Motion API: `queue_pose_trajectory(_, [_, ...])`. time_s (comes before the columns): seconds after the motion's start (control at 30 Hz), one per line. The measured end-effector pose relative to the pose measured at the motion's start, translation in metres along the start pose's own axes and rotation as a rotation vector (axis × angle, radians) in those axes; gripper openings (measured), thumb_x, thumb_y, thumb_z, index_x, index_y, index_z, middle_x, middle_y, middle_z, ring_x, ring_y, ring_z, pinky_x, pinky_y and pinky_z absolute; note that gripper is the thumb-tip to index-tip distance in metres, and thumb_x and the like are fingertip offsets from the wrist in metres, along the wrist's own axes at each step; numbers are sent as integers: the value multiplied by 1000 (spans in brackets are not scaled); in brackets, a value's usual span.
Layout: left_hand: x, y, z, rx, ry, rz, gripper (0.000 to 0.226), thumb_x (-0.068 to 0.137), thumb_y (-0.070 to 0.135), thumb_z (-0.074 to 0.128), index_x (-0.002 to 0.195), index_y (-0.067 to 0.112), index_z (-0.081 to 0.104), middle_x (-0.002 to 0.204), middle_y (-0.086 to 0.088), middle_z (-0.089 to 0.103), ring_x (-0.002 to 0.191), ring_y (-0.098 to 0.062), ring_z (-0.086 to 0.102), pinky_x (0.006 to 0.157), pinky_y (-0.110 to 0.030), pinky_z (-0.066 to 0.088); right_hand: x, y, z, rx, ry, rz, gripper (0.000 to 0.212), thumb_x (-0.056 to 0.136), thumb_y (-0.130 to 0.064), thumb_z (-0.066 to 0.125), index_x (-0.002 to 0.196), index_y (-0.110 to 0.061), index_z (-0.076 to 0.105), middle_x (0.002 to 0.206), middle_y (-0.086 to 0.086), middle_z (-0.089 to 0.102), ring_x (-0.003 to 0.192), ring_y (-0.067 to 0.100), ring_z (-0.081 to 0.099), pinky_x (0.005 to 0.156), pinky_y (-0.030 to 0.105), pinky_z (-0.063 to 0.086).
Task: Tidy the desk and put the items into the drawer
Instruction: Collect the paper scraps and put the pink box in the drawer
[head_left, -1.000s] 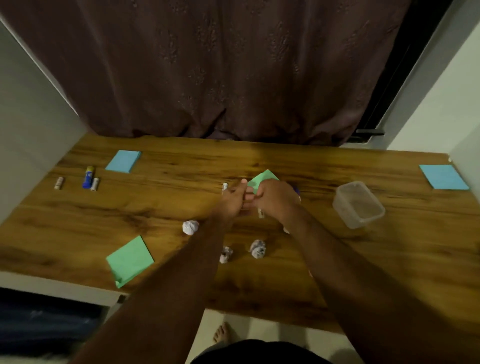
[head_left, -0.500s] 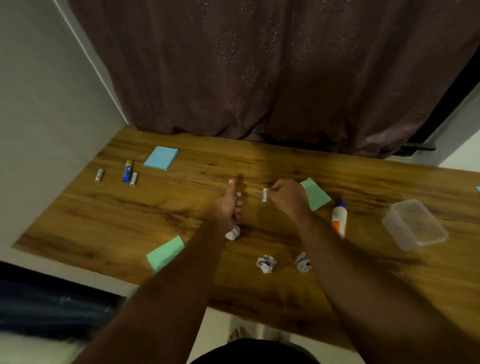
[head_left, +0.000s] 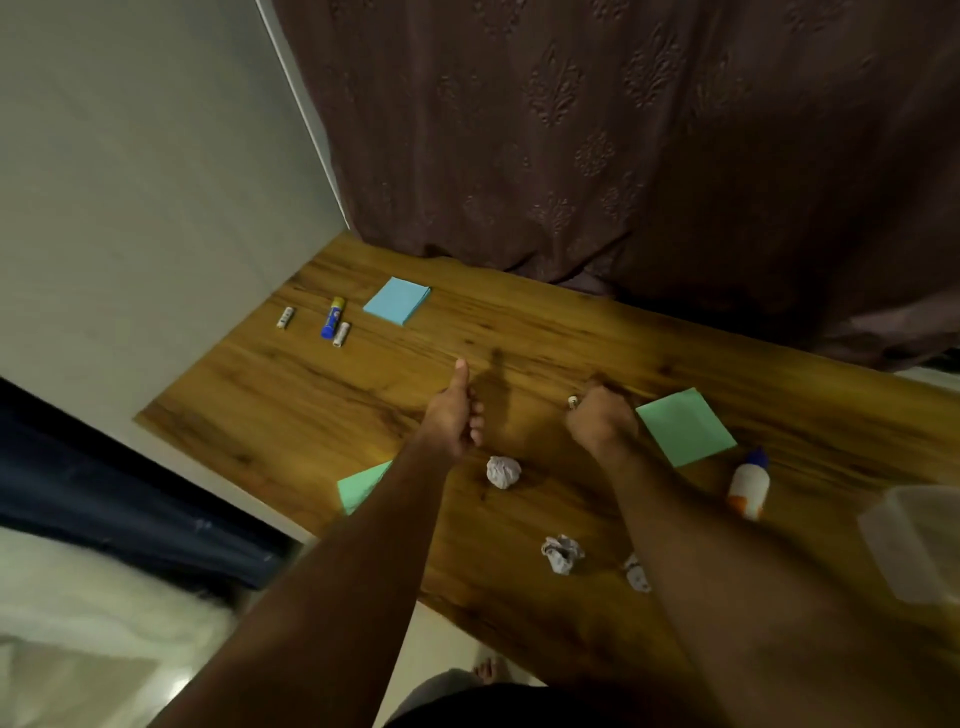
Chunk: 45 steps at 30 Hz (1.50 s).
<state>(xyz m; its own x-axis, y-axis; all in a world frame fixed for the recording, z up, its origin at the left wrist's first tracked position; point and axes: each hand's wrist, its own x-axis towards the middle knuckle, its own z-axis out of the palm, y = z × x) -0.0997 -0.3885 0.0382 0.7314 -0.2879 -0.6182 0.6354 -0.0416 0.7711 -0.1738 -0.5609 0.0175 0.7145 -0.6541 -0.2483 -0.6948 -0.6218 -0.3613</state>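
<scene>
We're curling left hand (head_left: 451, 422), thumb up, nothing visible inside; right hand (head_left: 602, 423) fisting around small white tube (head_left: 573, 401) over wooden desk (head_left: 311, 395).

Home room, likely a bedroom or study corner: wooden desk (head_left: 519, 332) against a dark patterned curtain (head_left: 623, 130), plain wall (head_left: 130, 182), sticky-note pads (head_left: 397, 300), glue bottle (head_left: 748, 486), bare foot (head_left: 488, 670) on tiled floor.

Hands split apart vs 1 s ago: left hand (head_left: 453, 421) shifted left, thumb up; right hand (head_left: 601, 422) fisted, now gripping small white tube (head_left: 573, 400).
</scene>
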Motion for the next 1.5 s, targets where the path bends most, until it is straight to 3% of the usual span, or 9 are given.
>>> queue_pose_trajectory(0.17, [0, -7, 0, -34, 37, 22, 42, 95, 55, 45, 85, 15, 54, 66, -1, 55, 55, -13, 53, 51, -27, 46, -1, -26, -5, 465, -89, -155, 21, 87, -27, 66, 106, -18, 68, 105, 0, 70, 95, 20, 65, 81, 33, 55])
queue_pose_trajectory(0.33, [-10, -9, -8, -137, 40, 15, 40, 96, 53, 43, 91, 16, 56, 74, -3, 60, 62, -14, 60, 55, -28, 50, -23, -64, -9, 844, -262, -255, 16, 88, -15, 64, 104, -19, 63, 92, 1, 68, 63, 10, 60, 44, 22, 43])
queue_pose_trajectory(0.53, [-18, -8, -35, -241, 51, 54, 51, 96, 59, 36, 99, 13, 58, 74, -3, 62, 67, -15, 63, 57, -29, 52, -46, -93, 4, 894, -370, -313, 7, 87, -14, 65, 93, -18, 63, 73, 0, 69, 51, 5, 59, 44, 21, 43])
queue_pose_trajectory(0.67, [-18, 0, -54, -292, 79, 52, 56, 95, 63, 33, 90, 12, 58, 69, -4, 62, 54, -14, 64, 50, -26, 53, -55, -113, 18, 851, -414, -351, 7, 87, -14, 66, 90, -19, 62, 83, 7, 73, 57, 8, 63, 43, 20, 43])
queue_pose_trajectory(0.8, [-4, 7, -78, -299, 114, 49, 57, 92, 65, 37, 96, 11, 57, 78, -8, 65, 63, -16, 65, 55, -30, 55, -58, -136, 29, 805, -391, -389, 7, 88, -10, 67, 89, -15, 63, 82, 9, 70, 58, 8, 63, 39, 14, 41])
queue_pose_trajectory(1.07, [33, 42, -124, -356, 4, 46, 64, 95, 63, 26, 100, 6, 55, 79, -11, 66, 60, -16, 67, 50, -28, 55, -48, -196, 49, 852, -334, -330, 8, 87, -6, 68, 87, -12, 62, 79, 13, 71, 59, 20, 71, 44, 25, 52])
queue_pose_trajectory(1.27, [61, 72, -163, -256, -2, -1, 51, 97, 55, 37, 107, 10, 59, 96, -12, 67, 82, -20, 66, 52, -27, 54, -39, -246, 68, 799, -270, -306, 13, 87, -1, 66, 79, -10, 62, 70, 5, 67, 46, 9, 65, 47, 23, 55])
queue_pose_trajectory(1.4, [81, 88, -195, -247, 19, -57, 34, 99, 40, 45, 104, 9, 59, 91, -11, 66, 78, -20, 67, 55, -31, 58, -29, -279, 85, 709, -197, -366, 5, 84, -8, 70, 80, -7, 68, 72, 4, 67, 59, 12, 61, 52, 21, 49])
queue_pose_trajectory(1.5, [92, 99, -220, -271, 49, -60, 24, 101, 32, 43, 88, 16, 55, 74, -3, 57, 54, -10, 61, 49, -23, 54, -13, -302, 100, 649, -117, -352, 12, 86, -17, 69, 75, -15, 64, 72, 2, 64, 62, 9, 54, 56, 21, 41])
